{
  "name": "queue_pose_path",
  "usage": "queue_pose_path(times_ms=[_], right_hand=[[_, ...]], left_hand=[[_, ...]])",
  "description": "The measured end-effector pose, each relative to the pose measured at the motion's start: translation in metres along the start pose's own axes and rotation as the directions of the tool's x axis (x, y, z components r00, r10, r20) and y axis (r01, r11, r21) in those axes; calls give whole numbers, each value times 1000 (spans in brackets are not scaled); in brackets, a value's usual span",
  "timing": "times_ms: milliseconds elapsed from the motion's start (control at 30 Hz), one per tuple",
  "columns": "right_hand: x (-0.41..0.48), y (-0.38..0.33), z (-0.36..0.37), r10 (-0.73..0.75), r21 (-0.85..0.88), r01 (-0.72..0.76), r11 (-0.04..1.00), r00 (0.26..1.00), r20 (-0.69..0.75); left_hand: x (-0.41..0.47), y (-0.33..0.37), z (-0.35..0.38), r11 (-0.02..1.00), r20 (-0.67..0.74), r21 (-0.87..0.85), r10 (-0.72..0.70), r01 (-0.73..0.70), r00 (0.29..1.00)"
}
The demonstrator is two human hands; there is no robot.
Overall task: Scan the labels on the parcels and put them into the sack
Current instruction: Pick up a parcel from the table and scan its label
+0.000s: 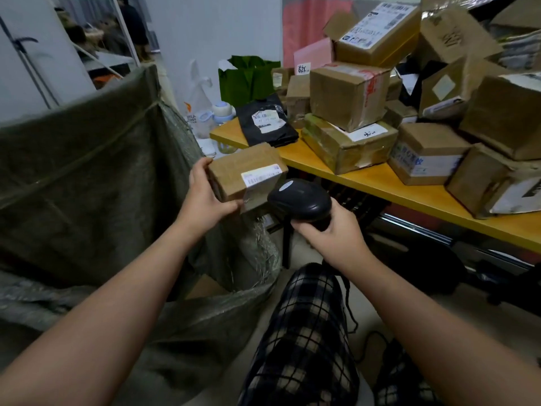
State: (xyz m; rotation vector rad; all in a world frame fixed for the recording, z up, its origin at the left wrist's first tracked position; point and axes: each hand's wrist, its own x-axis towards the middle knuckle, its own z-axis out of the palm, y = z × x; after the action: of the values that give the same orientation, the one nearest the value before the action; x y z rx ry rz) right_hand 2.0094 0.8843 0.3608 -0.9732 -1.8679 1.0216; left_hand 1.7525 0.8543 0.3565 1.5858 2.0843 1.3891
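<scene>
Small cardboard parcel, held in the air between the sack and the front edge of the bench, its white barcode label turned up towards the scanner. I had the left hand curled round the parcel's near-left end, fingers over the far side and thumb on the near face. The right hand was wrapped round the scanner's grip, the black head just beside the label's corner. I judged the box light, since one hand carried it, and stiff enough to take a firm pinch across two opposite faces. Plain card offers fair friction, though taped seams may be slicker. The end clear of the label was the place to hold. The sack gaped open to the left and below the parcel. More boxes and a black mailer bag lay heaped on the bench, well apart from both hands
</scene>
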Motion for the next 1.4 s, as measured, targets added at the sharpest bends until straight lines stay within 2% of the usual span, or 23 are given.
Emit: queue_pose_path(times_ms=[333, 933, 1133, 1400], right_hand=[[5, 8, 10, 102, 58, -96, 994, 988, -113], [2, 5, 4, 97, 6, -96, 995, 992, -83], [-4, 5, 1, 119, 45, -115, 992, 988, -95], [-8, 6, -1, 138, 45, -134, 990, 985, -107]], left_hand=[[1, -18, 10, 998, -81, 58, 22, -17, 996], [-2, -14, 17, 998, -92, 56, 7, -2, 996], [-5, -16, 19, 998, -69, 36, -40, 42, 997], [-13, -13, 25, 999, -7, 45, -10, 10, 1000]])
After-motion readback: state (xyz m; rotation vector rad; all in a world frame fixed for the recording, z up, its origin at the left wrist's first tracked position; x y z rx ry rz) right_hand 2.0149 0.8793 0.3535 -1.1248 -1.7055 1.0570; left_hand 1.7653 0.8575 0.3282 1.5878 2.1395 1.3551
